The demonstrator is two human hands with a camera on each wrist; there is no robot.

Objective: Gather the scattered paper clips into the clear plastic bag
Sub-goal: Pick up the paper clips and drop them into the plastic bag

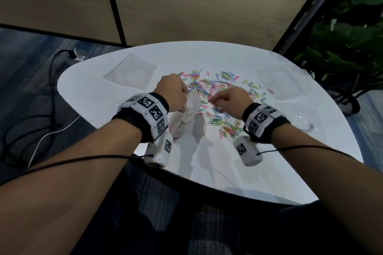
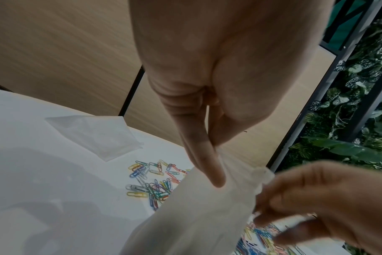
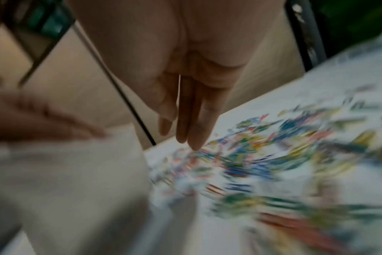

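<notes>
The rounded white glossy table point(image 1: 128, 172) carries everything. On its far left lies a flat square clear plastic sheet point(image 1: 130, 72); beyond its right edge stand dark green leafy plants point(image 1: 352, 51). The crumpled clear plastic bag point(image 1: 186, 116) hangs just left of the pile, its rim pinched by the left hand point(image 1: 173, 93). The right hand point(image 1: 230, 99) hovers with loosely bent fingers, holding nothing visible, over the scattered thin coloured wire paper clips point(image 1: 217, 97).
</notes>
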